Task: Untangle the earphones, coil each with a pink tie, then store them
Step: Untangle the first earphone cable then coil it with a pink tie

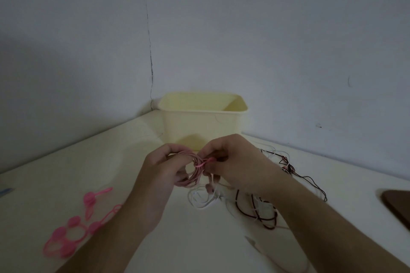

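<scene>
Step in hand: fastening a pink tie [203,161] round the coiled pink earphone cable [192,170]; this is a judgement from how the hands sit.
Left hand [163,166]: fingers curled round the left side of the coil, holding the loops stacked above the table [93,162].
Right hand [230,159]: fingertips pinched on the tie where it crosses the coil's right side; whether the tie's end is already through its loop I cannot tell.
Coil: in mid-air between the two hands, just near of the cream bin [203,122]; its earbuds [210,186] dangle below.
How to do it well: keep the left grip firm so no loop slips out, draw the tie snug at one spot only, and gather in the hanging earbud ends or let them fall clear before tightening.
Risk: the dangling ends hang close over the white cable [199,203] and could catch it when the coil is lifted away.
Still to do: the white and dark cables [264,217] lie tangled to the right, partly under the right forearm.
Spare ties [73,228]: lying near left on the table, well apart from the coil.
Storage: the bin stands open at the far side, against the wall corner.
</scene>
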Motion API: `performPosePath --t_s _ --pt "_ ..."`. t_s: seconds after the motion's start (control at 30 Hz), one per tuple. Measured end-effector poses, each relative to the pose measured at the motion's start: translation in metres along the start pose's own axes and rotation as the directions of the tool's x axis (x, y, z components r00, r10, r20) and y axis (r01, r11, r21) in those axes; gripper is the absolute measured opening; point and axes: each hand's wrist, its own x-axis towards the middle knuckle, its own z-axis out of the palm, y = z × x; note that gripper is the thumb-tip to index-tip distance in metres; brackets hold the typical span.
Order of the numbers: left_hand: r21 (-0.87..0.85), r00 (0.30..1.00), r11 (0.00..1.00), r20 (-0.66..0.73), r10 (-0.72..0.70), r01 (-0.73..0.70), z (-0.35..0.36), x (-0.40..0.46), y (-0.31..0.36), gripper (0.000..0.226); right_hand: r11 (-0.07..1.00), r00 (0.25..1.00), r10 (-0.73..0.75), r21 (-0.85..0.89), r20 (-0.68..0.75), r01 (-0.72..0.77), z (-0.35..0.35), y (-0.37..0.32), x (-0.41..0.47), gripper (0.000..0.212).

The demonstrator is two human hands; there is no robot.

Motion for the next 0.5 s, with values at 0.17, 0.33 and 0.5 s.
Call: performPosePath --t_s 0.17,0.33,0.5 --pt "0.006 1.0 1.0 0.015 0.009 -0.009 -0.0036 0.0015 -0.0003 0.008 0.999 0.999 0.003 -0.041 -0.053 -0.005 -0.0012 0.0026 0.0007 0.021" --pt "-0.039 0.998 0.999 0.064 0.02 -0.018 -0.0062 0.003 0.0007 0.016 1.0 0.997 0.02 -0.005 -0.078 -0.021 -0.0041 0.0047 0.001 0.018" --pt "0.044 0.994 0.999 0.108 0.009 -0.014 -0.0028 0.0011 -0.0009 0.018 0.999 0.997 0.033 0.011 -0.076 -0.032 -0.0076 0.0079 0.0011 0.017"
